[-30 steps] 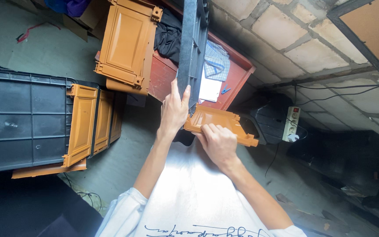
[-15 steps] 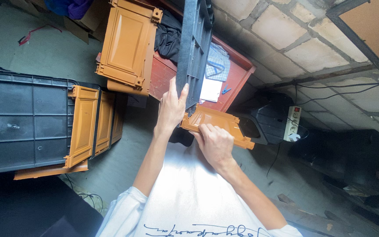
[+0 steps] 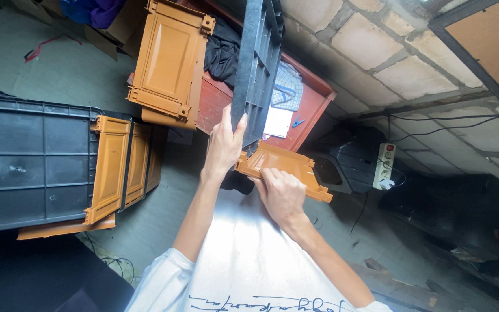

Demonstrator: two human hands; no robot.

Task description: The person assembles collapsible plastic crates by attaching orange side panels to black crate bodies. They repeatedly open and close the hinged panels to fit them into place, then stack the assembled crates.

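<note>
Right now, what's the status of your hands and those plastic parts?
Left hand steadying dark grey panel. Right hand gripping orange flap at its base. Nothing between them.

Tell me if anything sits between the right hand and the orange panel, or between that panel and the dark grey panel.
Nothing visible does. The right hand already rests on the orange panel, and that panel's upper edge meets the lower end of the dark grey panel, which the left hand grips. The joint itself is partly hidden by the fingers.
</note>
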